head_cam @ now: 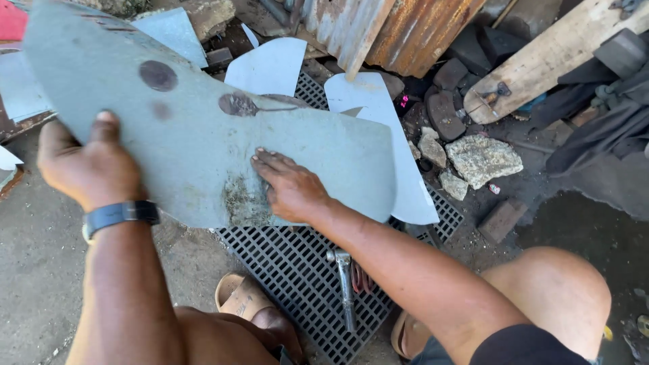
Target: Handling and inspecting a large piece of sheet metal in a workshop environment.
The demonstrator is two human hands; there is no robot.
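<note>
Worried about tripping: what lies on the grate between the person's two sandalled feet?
In the head view, a metal hand tool lies on the black grate, with what look like reddish handles beside it.

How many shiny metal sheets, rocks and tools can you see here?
Metal sheets: 4, one big grey sheet held by the left hand and right hand, plus three cut pieces behind
Pale rocks: 4
Hammer on the grate: 1
Total: 9

Left hand (88, 165) gripping, right hand (291, 186) apparently flat, fingers spread.
</note>
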